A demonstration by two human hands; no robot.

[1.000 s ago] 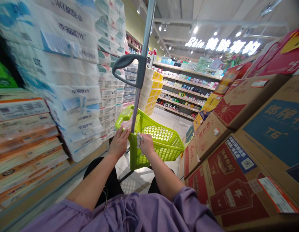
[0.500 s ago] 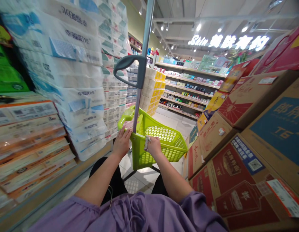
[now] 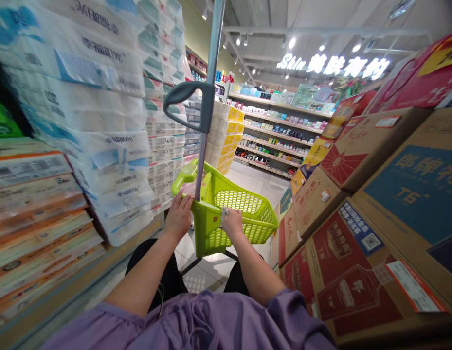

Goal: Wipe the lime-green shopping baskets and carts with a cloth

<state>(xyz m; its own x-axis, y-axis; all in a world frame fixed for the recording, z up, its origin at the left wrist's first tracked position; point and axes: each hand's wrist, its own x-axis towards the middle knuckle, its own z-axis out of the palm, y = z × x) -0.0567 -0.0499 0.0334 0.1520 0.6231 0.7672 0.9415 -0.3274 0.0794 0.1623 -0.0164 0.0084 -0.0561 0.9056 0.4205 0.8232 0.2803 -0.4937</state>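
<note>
At ten o'clock, stacked paper packs (image 3: 112,141) line the aisle. Towards twelve, the left hand (image 3: 177,218) lies with fingers over the rim of the green basket (image 3: 207,236); its thumb is hidden, so I can't tell whether it grips. The basket sits dead ahead, its pole (image 3: 201,167) leaning towards one o'clock. Just right of twelve, the right hand (image 3: 233,223) is closed around a crumpled white cloth (image 3: 224,215) against the basket's wall. Pressing hard there could swing the basket towards the cartons (image 3: 316,204) at two o'clock, if the left hand's hold is light

Pale wad (image 3: 224,214) mostly hidden by the right hand (image 3: 233,224), cart pole (image 3: 214,48) cut off by the top edge
</note>
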